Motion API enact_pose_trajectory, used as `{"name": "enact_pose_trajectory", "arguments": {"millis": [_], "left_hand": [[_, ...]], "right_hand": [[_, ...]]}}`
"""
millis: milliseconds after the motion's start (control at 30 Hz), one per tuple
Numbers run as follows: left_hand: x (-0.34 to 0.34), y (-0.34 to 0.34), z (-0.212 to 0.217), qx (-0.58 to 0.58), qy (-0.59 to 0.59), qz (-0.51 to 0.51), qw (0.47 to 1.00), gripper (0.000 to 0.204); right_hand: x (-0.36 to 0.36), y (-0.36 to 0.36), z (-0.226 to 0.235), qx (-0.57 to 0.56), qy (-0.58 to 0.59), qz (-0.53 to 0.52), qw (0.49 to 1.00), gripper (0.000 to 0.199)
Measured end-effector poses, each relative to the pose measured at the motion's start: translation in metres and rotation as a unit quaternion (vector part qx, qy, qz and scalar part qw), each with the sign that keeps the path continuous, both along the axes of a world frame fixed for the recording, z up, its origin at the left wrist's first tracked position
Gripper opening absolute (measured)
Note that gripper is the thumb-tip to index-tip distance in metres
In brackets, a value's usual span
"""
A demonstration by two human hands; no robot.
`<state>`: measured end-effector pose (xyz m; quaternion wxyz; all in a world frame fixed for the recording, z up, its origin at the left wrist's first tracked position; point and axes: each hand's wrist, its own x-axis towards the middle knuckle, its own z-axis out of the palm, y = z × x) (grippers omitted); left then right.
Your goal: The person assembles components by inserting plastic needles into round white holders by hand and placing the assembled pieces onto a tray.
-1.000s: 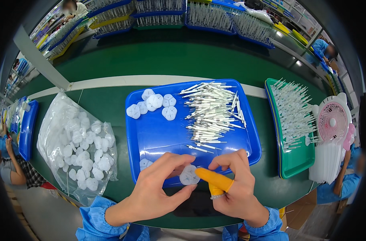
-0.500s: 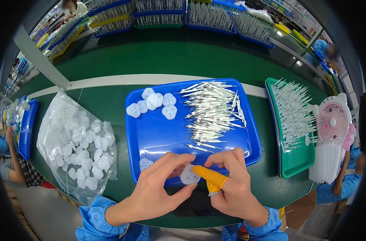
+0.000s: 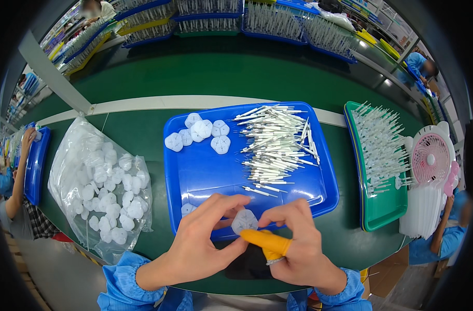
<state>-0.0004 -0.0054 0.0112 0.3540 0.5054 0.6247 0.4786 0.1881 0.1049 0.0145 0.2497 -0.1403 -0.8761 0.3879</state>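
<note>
In my two hands, over the near edge of a blue tray [image 3: 205, 171], is a pale, translucent lobed disc [image 3: 245, 222]. My left hand [image 3: 197, 243] holds it, thumb and fingers curved in a narrow ring about its rim. My right hand [image 3: 306, 251] meets it from the other side: one of my yellow finger coverings [image 3: 267, 241] lies along the lower edge of the disc, and a bare fingertip is just beside its right edge. Whether my right fingers also pinch it, I cannot tell.

In the tray, a cluster of similar discs [image 3: 201, 130] occupies the far left corner, some overlapping; another disc [image 3: 188, 209] shows beyond my left hand. A dense heap of slender white sticks [image 3: 273, 145] fills the right half, most lying roughly crosswise.

To the left, a clear plastic bag [image 3: 65, 171] of many more discs lies on the dark green table [image 3: 345, 202]. To the right, a green tray [image 3: 389, 211], stacked on others, bears a crowd of thin white stems [image 3: 379, 145]; beside it stand a pink and white fan [image 3: 431, 150] and ribbed white plastic pieces [image 3: 422, 210]. At far left, a co-worker's hand [image 3: 29, 137] reaches to another blue tray [image 3: 37, 173].
</note>
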Motion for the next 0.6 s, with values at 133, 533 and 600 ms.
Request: {"name": "enact_pose_trajectory", "arguments": {"millis": [133,533,600], "left_hand": [[0.002,0.0,0.001,-0.006,-0.017,0.006,1.0,0.059],[-0.001,0.002,-0.009,0.06,-0.189,-0.06,0.978,0.064],[-0.003,-0.004,-0.009,0.052,-0.2,-0.077,0.975,0.069]], "right_hand": [[0.0,0.002,-0.002,0.009,0.011,-0.02,1.0,0.047],[0.009,0.005,-0.003,-0.172,-0.033,-0.025,0.984,0.041],[0.012,0.005,0.001,-0.271,-0.075,0.027,0.959,0.037]]}}
